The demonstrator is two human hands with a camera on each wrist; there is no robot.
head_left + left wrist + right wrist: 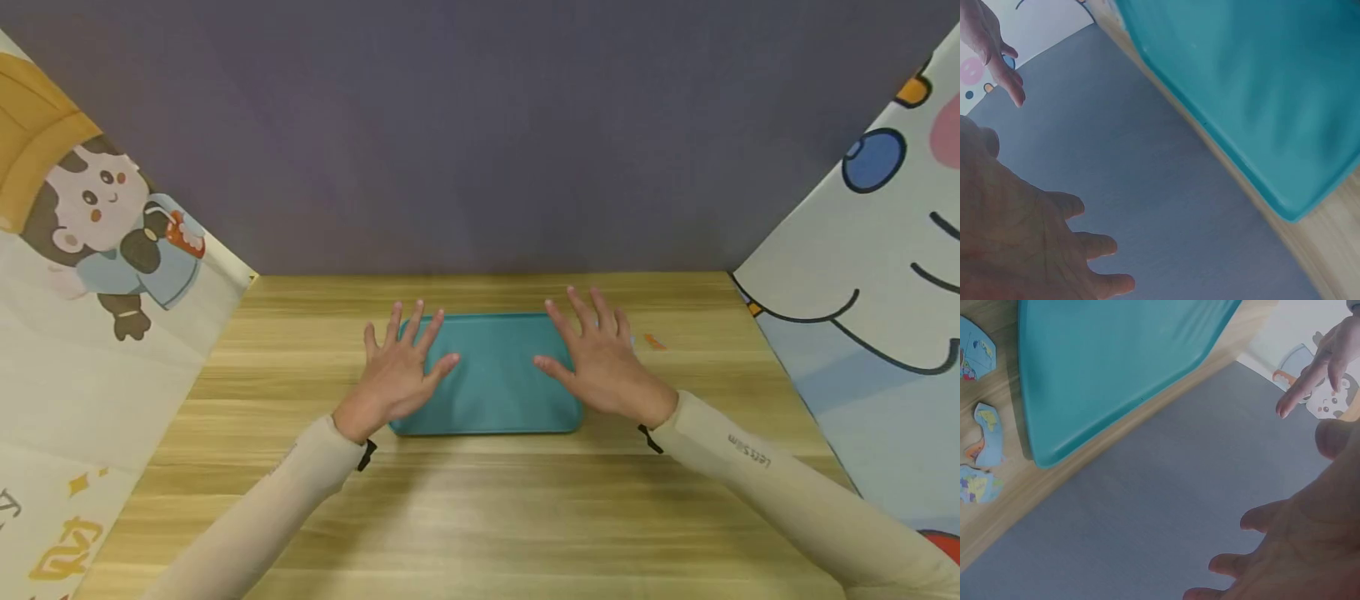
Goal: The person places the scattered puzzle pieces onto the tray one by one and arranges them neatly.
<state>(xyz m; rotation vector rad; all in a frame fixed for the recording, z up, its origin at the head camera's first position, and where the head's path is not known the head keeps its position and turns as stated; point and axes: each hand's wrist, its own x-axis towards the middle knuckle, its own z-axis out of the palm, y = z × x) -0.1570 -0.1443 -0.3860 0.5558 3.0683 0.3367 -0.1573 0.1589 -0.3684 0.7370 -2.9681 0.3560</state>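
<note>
A teal rectangular tray (491, 375) lies on the wooden table, with nothing visible on its bare surface. Over its left end is my left hand (397, 371), fingers straight and spread, palm down. My right hand (607, 367) is spread the same way over the tray's right end. Both hands hold nothing; the wrist views show bare palms and a gap to the tray. Beside the tray in the right wrist view lie flat, printed, puzzle-like pieces: a large blue one (979, 353), a curved one (990, 434) and a colourful one (979, 484). In the head view my right hand mostly hides them.
An orange bit of a piece (655, 342) shows right of my right hand. The wooden table (480, 517) reaches back to a grey upright panel (480, 142). Cartoon-printed panels stand at the left (45, 350) and right (810, 283).
</note>
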